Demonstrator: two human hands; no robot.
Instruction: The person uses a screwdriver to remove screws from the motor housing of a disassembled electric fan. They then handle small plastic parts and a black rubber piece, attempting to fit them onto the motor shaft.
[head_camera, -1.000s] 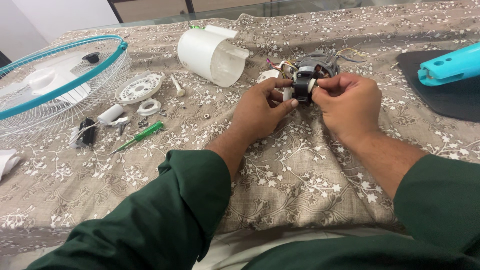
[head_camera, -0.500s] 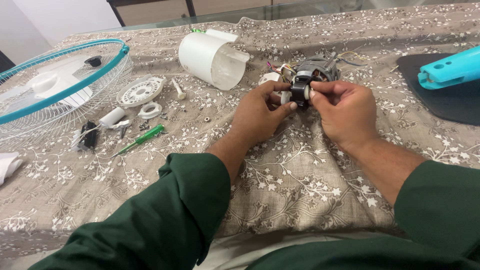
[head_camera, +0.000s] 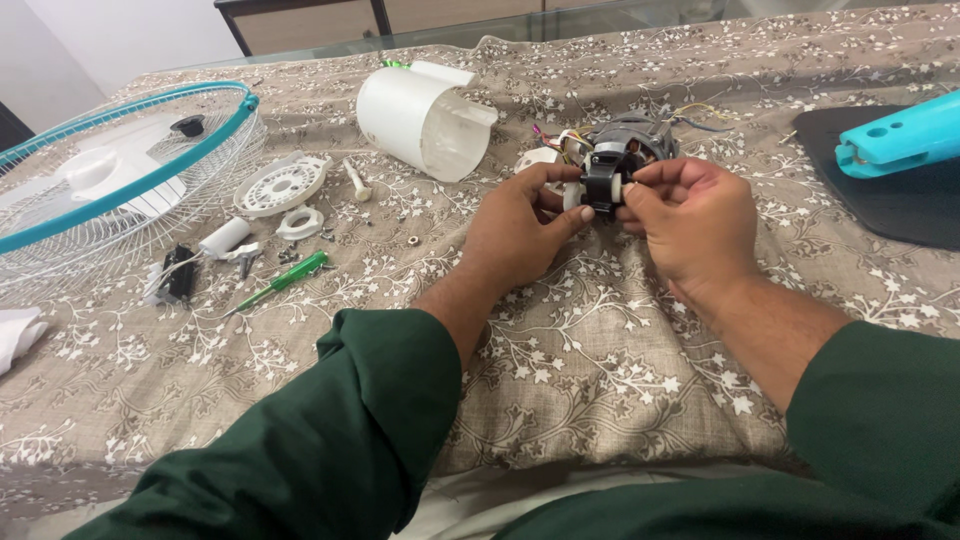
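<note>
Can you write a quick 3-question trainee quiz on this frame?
1. True or false: both hands are on the motor.
2. Which tool lies left of the left hand? A) green screwdriver B) hammer C) pliers
3. Fill in: the white housing lies on its ____, open end towards the motor.

Key
1. True: the left hand and the right hand both pinch its black front part.
2. A: the green screwdriver lies on the cloth, near the small white parts and the fan guard.
3. side.
</note>
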